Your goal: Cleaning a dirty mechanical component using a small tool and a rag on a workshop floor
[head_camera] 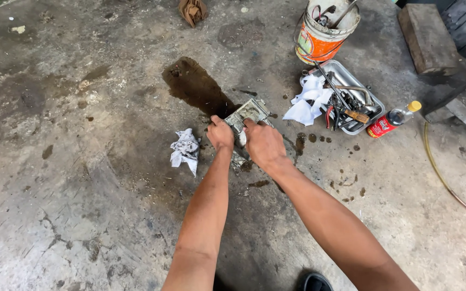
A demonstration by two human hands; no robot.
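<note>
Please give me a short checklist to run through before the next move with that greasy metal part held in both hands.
1. Left hand on the grimy grey metal part: ok.
2. Right hand grip on it: ok.
3. Crumpled white rag beside the left hand: ok.
4. Shallow steel tool tray close by: ok.
5. Stained concrete floor dry underfoot: not ok, dark wet patch.
6. Part's far face clean: cannot tell.

Left hand [220,134], right hand [264,144] in tight grip.

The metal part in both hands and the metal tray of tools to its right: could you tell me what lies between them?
In the head view, only stained concrete floor with dark oil spots lies between the metal part and the tray.
</note>
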